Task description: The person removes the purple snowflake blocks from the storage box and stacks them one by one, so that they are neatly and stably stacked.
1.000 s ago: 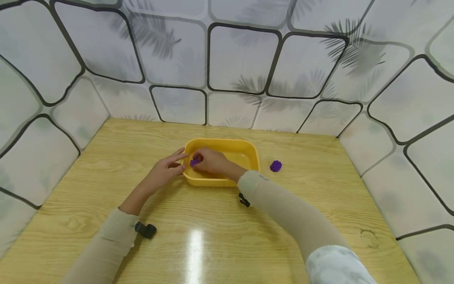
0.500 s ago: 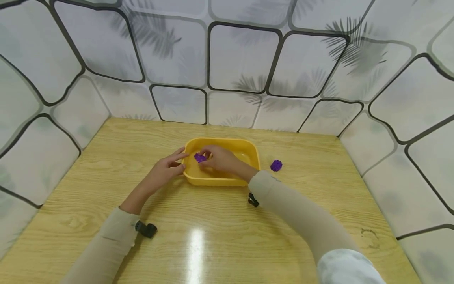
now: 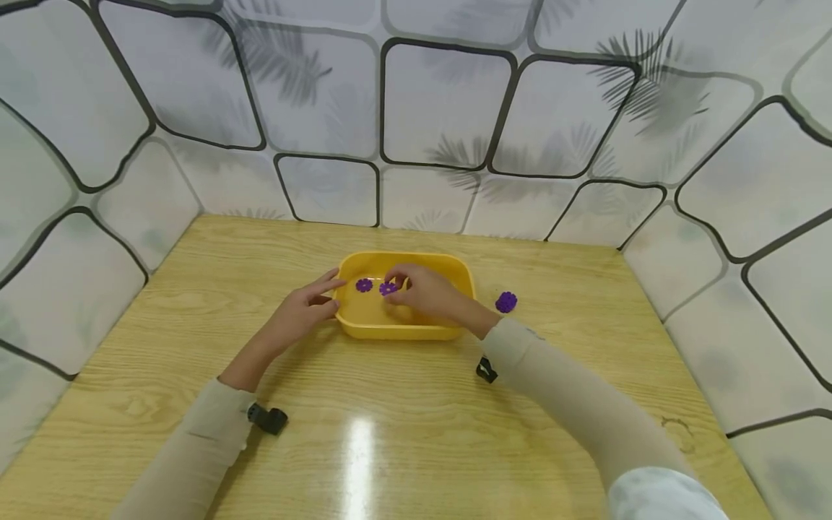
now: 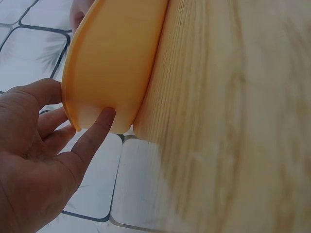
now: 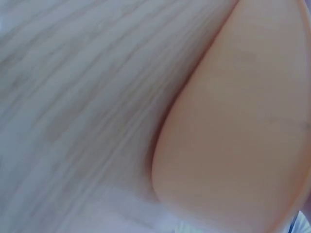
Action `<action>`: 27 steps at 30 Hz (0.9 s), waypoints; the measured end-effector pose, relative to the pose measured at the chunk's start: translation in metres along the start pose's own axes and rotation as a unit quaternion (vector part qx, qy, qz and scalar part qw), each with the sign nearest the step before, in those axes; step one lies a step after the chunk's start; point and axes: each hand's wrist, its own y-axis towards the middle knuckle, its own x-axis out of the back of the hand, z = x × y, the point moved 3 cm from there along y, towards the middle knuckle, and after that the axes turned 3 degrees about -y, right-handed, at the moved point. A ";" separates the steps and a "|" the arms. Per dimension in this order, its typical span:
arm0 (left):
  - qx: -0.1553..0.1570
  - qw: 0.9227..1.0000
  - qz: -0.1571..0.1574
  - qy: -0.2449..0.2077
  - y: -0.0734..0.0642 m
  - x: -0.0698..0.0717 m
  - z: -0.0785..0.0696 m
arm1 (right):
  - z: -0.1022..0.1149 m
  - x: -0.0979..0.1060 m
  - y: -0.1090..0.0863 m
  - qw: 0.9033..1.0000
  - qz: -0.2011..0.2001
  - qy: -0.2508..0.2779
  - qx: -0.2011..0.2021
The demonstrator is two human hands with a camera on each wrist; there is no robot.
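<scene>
In the head view, my right hand (image 3: 422, 289) reaches into a yellow plastic basin (image 3: 396, 332). Its thumb and fingers pinch a small purple flower-shaped plastic disc (image 3: 387, 288). A second purple disc (image 3: 364, 285) lies on the basin floor to the left. My left hand (image 3: 305, 307) holds the basin's left end. In the left wrist view, its thumb (image 4: 104, 119) presses the outer wall while a finger reaches over the rim. The right wrist view shows the basin's outside wall (image 5: 228, 136), with the pinching fingers out of sight.
A cluster of purple pieces (image 3: 506, 302) sits on the wooden table (image 3: 416, 404) just right of the basin. Patterned panels (image 3: 448, 108) enclose the table at the back and sides. Small black cameras (image 3: 268, 419) hang at the wrists.
My right hand has moved right inside the basin. The purple pieces under its fingers now show as two separate discs, one left on the floor, one pinched. The left hand has stayed still.
</scene>
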 end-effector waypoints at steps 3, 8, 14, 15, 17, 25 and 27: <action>-0.002 1.000 0.002 -0.003 0.000 0.000 0.000 | -0.004 0.008 -0.005 1.000 -0.002 0.006 0.006; -0.002 1.000 0.002 -0.010 0.000 -0.001 0.000 | -0.013 0.024 -0.015 1.000 -0.012 0.010 0.015; -0.003 1.000 -0.001 -0.004 0.000 0.000 0.002 | -0.027 0.043 -0.028 0.999 -0.041 -0.014 -0.002; -0.003 1.000 -0.001 -0.002 0.000 0.000 0.002 | -0.029 0.046 -0.030 0.999 -0.046 -0.012 -0.006; -0.004 1.000 -0.002 0.000 0.001 0.000 0.002 | -0.036 0.052 -0.034 0.998 -0.055 -0.012 -0.012; -0.007 1.000 -0.001 -0.006 0.000 0.000 0.001 | -0.063 0.074 -0.059 0.996 -0.078 0.010 -0.038; -0.006 1.000 0.000 -0.008 0.000 0.000 0.002 | -0.070 0.080 -0.066 0.995 -0.085 0.008 -0.047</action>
